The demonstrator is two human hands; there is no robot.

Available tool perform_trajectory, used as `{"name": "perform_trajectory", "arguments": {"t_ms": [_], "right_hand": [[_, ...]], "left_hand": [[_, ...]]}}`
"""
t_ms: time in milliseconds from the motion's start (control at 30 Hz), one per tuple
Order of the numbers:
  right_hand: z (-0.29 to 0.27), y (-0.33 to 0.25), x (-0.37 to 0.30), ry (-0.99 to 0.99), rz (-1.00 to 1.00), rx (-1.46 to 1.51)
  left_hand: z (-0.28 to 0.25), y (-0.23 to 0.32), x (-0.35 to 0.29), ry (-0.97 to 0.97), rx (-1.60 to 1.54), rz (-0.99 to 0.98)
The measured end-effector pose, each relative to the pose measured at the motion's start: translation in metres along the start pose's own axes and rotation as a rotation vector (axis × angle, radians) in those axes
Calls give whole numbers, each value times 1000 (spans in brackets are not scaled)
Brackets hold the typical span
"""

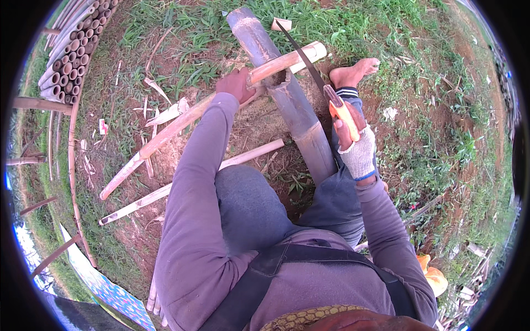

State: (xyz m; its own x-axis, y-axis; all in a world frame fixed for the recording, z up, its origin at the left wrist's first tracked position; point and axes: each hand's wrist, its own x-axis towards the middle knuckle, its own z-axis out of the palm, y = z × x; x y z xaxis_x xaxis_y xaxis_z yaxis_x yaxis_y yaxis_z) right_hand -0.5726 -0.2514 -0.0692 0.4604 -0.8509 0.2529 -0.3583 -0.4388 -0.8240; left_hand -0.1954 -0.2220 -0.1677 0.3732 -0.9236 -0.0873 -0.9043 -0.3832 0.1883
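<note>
My bare left hand (234,85) is wrapped around a pale bamboo pole (182,124). The pole rests slantwise across a thick grey bamboo log (301,110), over a notch cut in the log's upper side. In my right hand (358,148), which wears a white knitted glove with the fingers showing, is the orange handle of a hand saw (301,52). Its dark blade points up and left, crossing the pole near its far end. Whether the teeth touch the pole I cannot tell. A short cut bamboo piece (281,24) lies beside the log's far end.
Another bamboo pole (248,154) lies by my left knee. My bare foot (356,70) is right of the log. Split bamboo scraps (168,114) lie to the left. Stacked bamboo tubes (69,71) stand far left, and an orange object (433,275) lies by my right elbow.
</note>
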Motion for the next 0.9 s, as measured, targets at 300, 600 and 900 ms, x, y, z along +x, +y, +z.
{"name": "perform_trajectory", "arguments": {"t_ms": [300,600,900], "right_hand": [[-26,-1,-53,-28,185,-6],[22,18,27,37,-114,-86],[-30,-1,-75,-10,84,-20]], "left_hand": [[5,11,4,-96,-32,-85],[6,14,8,-104,-35,-84],[-3,10,0,-127,-69,-99]]}}
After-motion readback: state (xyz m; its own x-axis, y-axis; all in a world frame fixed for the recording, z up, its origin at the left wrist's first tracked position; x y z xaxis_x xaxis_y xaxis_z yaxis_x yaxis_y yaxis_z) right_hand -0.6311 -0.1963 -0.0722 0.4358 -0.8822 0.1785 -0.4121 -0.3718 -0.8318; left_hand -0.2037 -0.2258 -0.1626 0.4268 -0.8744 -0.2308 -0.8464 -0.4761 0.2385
